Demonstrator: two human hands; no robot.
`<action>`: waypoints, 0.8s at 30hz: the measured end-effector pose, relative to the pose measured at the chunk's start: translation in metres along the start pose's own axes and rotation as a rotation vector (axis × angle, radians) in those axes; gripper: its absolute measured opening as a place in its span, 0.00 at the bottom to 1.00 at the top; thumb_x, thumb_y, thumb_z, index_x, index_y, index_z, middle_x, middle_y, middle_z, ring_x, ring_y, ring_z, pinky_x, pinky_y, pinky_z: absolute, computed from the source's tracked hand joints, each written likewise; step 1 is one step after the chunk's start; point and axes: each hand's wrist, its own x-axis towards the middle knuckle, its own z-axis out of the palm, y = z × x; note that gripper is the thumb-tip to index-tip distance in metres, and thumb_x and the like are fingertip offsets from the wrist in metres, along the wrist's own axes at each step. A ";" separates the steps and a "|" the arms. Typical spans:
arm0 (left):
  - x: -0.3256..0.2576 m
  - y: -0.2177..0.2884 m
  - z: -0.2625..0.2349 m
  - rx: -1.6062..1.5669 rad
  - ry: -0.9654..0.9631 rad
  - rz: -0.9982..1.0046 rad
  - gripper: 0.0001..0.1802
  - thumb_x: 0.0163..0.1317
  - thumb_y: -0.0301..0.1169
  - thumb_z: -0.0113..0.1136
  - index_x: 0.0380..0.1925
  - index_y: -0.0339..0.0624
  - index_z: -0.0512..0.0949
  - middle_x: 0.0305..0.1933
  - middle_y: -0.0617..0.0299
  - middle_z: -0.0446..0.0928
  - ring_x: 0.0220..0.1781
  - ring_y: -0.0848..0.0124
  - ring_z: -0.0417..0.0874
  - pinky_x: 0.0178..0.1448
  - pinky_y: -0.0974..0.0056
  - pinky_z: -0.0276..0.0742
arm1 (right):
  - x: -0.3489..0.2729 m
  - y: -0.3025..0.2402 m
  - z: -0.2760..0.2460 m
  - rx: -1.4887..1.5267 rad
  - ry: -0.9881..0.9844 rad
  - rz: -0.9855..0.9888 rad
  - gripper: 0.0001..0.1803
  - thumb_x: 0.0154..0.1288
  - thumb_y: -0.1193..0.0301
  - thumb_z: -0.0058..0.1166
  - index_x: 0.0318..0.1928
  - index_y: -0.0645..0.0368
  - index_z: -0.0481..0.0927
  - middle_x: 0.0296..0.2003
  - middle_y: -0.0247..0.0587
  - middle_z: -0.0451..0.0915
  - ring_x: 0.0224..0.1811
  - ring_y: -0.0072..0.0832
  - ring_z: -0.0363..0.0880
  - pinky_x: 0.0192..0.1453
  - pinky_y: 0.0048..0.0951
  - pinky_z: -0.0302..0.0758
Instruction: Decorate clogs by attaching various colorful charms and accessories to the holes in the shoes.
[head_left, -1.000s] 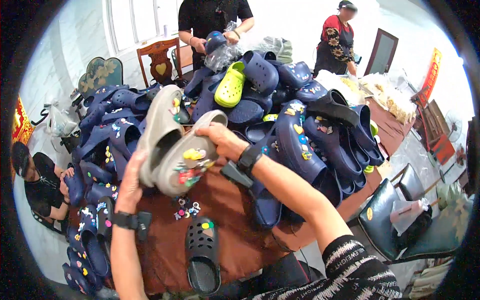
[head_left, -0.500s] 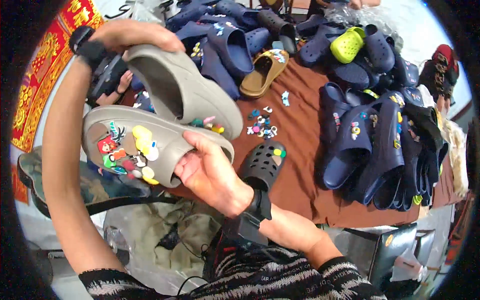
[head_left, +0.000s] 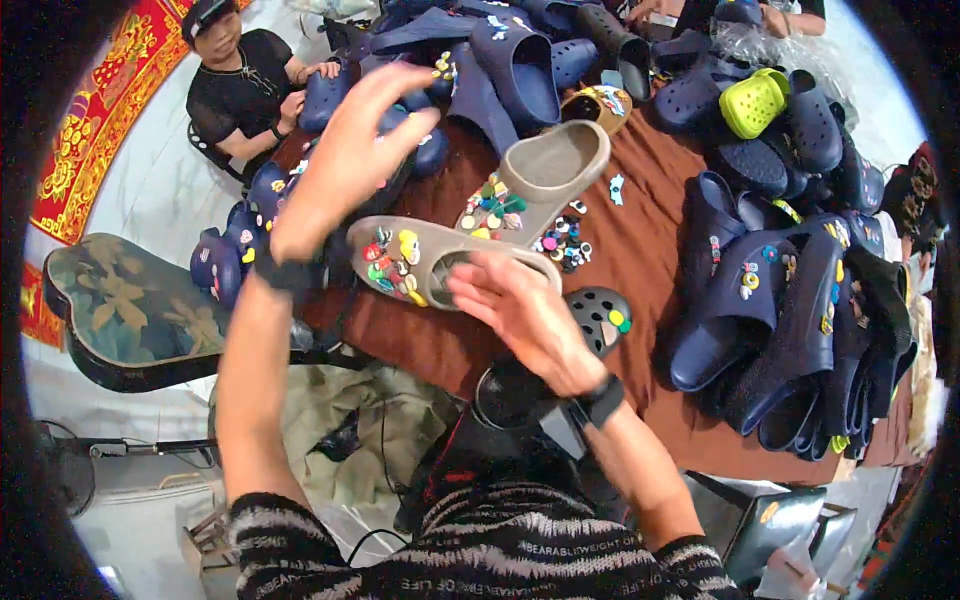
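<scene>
A brown-clothed counter (head_left: 690, 425) stands over a pale floor (head_left: 145, 525). At left, a padded, leaf-patterned chair (head_left: 135, 300) sits near a red-and-gold banner (head_left: 105, 95); a dark chair (head_left: 770, 530) stands at lower right.

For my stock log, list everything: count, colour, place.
Grey clogs: two, grey, table centre.
Navy clogs: many, navy, left, back, right.
Lime clog: one, lime, upper right.
Tan clog: one, tan, behind grey pair.
Black clogs: several, black, front and piles.
Loose charms: many, multicolour, table centre.
Tablecloth: one, brown, under clogs.
Plastic wrap: some, clear, top right.
Chairs: at least two, green, black, either side.
Banner: one, red, upper left.
Olive cloth: one, olive, below table.
Other people: three, dark-clad, beyond table.
Left hand: one, bare, upper left.
Right hand: one, bare, at grey clog.
</scene>
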 end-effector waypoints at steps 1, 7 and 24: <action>-0.029 0.019 0.000 0.057 0.099 -0.059 0.21 0.67 0.32 0.58 0.58 0.36 0.75 0.58 0.53 0.77 0.62 0.63 0.76 0.68 0.61 0.68 | -0.020 -0.014 -0.006 -0.235 0.010 -0.059 0.20 0.74 0.64 0.52 0.56 0.66 0.72 0.47 0.49 0.80 0.51 0.36 0.81 0.57 0.36 0.78; -0.195 0.101 0.057 -0.561 0.187 -0.995 0.33 0.67 0.29 0.59 0.70 0.38 0.61 0.69 0.50 0.64 0.68 0.64 0.67 0.65 0.61 0.72 | -0.082 -0.027 -0.073 -1.622 0.303 -0.670 0.20 0.64 0.68 0.60 0.54 0.64 0.77 0.50 0.54 0.78 0.58 0.47 0.73 0.62 0.42 0.69; -0.158 0.073 0.119 -0.240 0.399 -0.610 0.42 0.44 0.08 0.37 0.65 0.40 0.71 0.69 0.50 0.66 0.73 0.58 0.64 0.78 0.58 0.52 | -0.093 -0.061 -0.089 -1.692 0.119 -0.553 0.23 0.63 0.61 0.61 0.54 0.60 0.78 0.56 0.48 0.75 0.60 0.49 0.70 0.64 0.47 0.65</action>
